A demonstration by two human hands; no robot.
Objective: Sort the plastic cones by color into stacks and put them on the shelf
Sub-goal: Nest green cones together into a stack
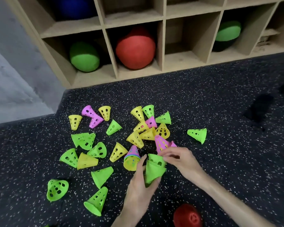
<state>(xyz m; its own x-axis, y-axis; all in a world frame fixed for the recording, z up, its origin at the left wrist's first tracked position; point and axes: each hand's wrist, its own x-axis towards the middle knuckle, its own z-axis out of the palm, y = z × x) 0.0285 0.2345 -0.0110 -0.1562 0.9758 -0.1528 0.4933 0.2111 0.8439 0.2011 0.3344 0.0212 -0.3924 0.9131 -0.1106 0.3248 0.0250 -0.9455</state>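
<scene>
Green, yellow and pink perforated plastic cones lie scattered on the dark speckled floor. My left hand (pixel 138 185) grips a stack of green cones (pixel 153 172) at its lower end. My right hand (pixel 179 158) pinches the top green cone of that stack at its rim. A mixed stack with a pink top and yellow base (pixel 131 158) lies just left of my hands. Pink cones (pixel 161 143) lie just above my right hand. A lone green cone (pixel 197 135) lies to the right. The wooden cubby shelf (pixel 162 46) stands behind the pile.
The shelf's bottom cubbies hold a green ball (pixel 84 57), a red ball (pixel 135 48) and a green-and-black ball (pixel 226 36); one cubby between them holds nothing. A red perforated object (pixel 188 216) lies on the floor near my right forearm. A grey wall is at left.
</scene>
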